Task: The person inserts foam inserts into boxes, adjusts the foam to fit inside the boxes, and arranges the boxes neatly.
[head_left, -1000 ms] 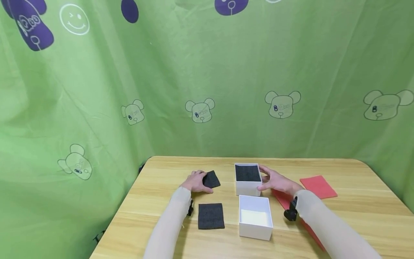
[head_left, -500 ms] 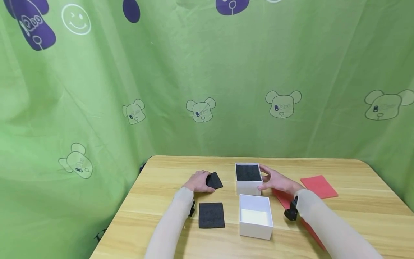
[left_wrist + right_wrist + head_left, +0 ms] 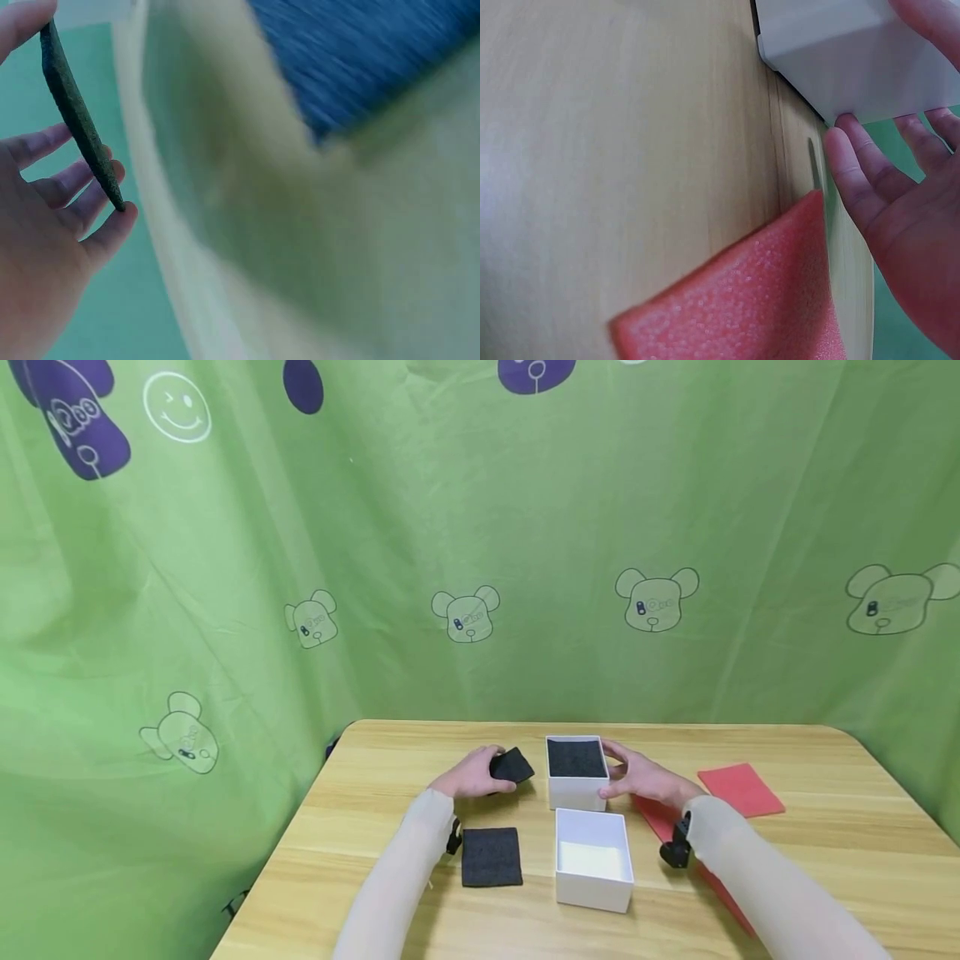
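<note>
Now lifted, the black pad [image 3: 513, 766] our left hand [image 3: 474, 774] pinches is nearer the far white box [image 3: 576, 794] our right hand [image 3: 645, 779] grips.

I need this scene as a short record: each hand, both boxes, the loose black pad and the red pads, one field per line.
Left hand: holds a tilted black pad by its edges
Right hand: holds the far box at its right side
Far box: white, with a black pad inside
Near box: white, no pad visible inside
Loose black pad: flat on the table, left of the near box
Red pads: one fully visible; more red partly hidden by the right forearm, exact count unclear
</note>
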`<act>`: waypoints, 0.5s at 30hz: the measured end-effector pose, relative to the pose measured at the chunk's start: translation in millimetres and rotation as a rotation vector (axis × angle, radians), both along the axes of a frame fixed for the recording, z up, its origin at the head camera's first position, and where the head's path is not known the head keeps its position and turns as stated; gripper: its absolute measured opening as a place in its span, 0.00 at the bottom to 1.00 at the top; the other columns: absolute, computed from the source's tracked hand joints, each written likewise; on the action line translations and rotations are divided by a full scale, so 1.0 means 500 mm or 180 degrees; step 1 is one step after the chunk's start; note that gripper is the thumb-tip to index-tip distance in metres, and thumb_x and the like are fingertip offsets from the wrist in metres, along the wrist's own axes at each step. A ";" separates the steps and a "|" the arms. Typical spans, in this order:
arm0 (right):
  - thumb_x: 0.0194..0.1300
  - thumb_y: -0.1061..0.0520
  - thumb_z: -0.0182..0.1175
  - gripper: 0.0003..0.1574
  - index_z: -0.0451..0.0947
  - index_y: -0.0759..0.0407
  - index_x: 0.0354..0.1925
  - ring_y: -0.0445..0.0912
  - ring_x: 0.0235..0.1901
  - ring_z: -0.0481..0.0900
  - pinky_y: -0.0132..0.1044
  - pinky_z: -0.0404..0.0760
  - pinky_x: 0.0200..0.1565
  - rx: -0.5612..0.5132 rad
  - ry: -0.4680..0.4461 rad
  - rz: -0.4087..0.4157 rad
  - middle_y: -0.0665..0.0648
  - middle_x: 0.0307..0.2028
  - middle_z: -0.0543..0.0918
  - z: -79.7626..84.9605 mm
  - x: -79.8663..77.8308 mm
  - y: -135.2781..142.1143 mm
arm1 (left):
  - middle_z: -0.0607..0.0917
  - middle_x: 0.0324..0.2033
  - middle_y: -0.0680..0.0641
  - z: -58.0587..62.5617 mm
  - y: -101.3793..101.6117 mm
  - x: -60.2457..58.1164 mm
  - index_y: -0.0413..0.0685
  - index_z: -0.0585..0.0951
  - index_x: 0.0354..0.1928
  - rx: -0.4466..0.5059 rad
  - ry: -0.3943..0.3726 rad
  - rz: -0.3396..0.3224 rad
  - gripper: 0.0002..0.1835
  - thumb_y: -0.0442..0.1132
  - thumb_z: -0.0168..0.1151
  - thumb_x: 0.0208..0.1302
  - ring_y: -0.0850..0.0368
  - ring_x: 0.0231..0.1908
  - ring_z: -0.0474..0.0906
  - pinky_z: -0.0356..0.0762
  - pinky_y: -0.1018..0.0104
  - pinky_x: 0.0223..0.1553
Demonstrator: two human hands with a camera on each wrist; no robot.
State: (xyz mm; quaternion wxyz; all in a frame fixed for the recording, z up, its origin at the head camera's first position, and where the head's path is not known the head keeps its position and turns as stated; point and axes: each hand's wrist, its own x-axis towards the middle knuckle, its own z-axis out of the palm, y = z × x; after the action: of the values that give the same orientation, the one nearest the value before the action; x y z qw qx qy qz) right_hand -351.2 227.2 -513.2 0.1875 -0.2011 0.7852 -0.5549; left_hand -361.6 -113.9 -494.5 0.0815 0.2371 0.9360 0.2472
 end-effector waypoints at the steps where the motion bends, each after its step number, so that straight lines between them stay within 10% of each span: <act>1: 0.50 0.58 0.73 0.68 0.36 0.63 0.73 0.69 0.64 0.55 0.57 0.63 0.60 -0.0017 -0.0004 0.0000 0.70 0.71 0.42 -0.001 0.000 0.001 | 0.74 0.56 0.45 0.006 0.006 0.001 0.43 0.65 0.67 0.0068 0.0007 -0.0013 0.41 0.55 0.65 0.54 0.57 0.46 0.70 0.70 0.65 0.47; 15: 0.52 0.57 0.72 0.68 0.35 0.64 0.73 0.69 0.64 0.56 0.56 0.65 0.59 0.0040 0.0032 0.0002 0.71 0.71 0.41 -0.005 -0.002 0.004 | 0.68 0.62 0.50 0.074 0.083 0.007 0.53 0.64 0.68 0.0334 0.0319 -0.0218 0.42 0.57 0.66 0.52 0.58 0.56 0.65 0.68 0.65 0.53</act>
State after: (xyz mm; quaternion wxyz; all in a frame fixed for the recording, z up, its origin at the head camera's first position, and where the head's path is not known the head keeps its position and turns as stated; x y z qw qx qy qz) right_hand -352.4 229.1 -515.9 0.1849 -0.2030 0.7895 -0.5489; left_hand -358.2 -72.5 -457.7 0.0304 0.2850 0.9160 0.2808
